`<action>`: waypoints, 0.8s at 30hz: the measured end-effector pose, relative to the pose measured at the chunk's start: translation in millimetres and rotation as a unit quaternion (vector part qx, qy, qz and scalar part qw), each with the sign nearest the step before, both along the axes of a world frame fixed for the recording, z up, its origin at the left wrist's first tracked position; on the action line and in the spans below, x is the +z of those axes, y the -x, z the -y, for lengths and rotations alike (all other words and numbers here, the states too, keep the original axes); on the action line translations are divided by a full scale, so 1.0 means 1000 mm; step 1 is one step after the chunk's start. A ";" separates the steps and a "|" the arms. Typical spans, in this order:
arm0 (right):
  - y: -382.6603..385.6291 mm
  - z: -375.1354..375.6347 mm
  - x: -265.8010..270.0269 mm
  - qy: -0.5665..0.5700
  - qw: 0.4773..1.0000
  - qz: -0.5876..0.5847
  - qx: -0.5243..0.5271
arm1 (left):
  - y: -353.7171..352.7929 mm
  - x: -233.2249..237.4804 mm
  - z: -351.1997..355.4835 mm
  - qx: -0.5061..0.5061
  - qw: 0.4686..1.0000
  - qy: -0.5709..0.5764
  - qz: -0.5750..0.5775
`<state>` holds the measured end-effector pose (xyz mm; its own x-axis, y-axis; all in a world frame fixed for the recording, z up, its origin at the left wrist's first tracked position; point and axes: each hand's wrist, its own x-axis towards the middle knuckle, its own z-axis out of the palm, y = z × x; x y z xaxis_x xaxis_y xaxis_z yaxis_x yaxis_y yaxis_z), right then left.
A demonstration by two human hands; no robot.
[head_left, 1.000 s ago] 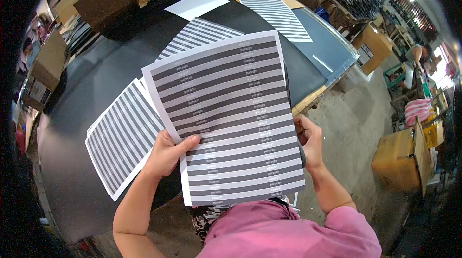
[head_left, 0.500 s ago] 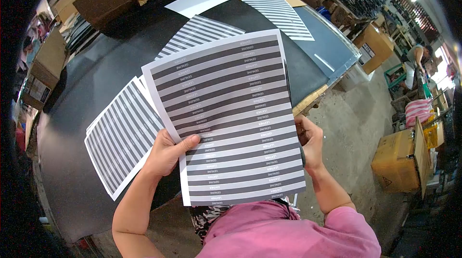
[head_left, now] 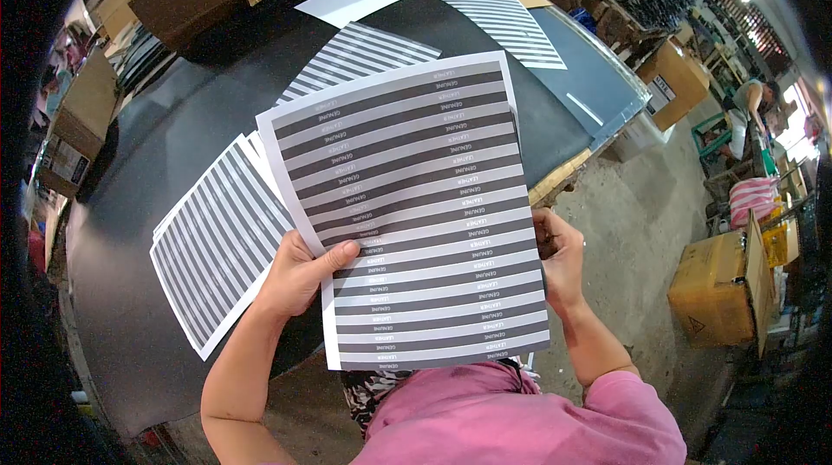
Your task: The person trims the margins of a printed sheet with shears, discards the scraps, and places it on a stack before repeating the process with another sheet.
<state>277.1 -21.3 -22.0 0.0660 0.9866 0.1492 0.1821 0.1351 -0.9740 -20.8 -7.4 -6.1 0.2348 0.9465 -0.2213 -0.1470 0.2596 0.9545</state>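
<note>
Mostly the right hand [head_left: 562, 261] is hidden: its fingers curl behind the striped sheet [head_left: 416, 205], so only the palm and wrist show at the paper's right edge, where it is clamped. The small print on the stripes is too fine to read. The left hand [head_left: 299, 274] pinches the sheet's lower left edge, thumb across the front. The sheet is held up between both hands, above the black table [head_left: 165, 153]. Under it a stack of striped sheets [head_left: 212, 248] lies on the table, with 2 more striped sheets [head_left: 360, 53] and a white sheet [head_left: 351, 1] farther off. A cardboard box [head_left: 715, 287] stands on the concrete floor at right.
</note>
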 end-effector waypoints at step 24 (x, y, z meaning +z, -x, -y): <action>0.001 -0.014 0.021 0.002 0.998 -0.057 0.011 | -0.003 0.007 0.005 -0.052 0.997 0.007 -0.053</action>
<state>275.6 -7.7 -1.1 0.0598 0.9886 0.1382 0.0674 0.1342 -0.9887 -17.6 -12.0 1.2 0.3068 0.9146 -0.2634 -0.0160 0.2817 0.9594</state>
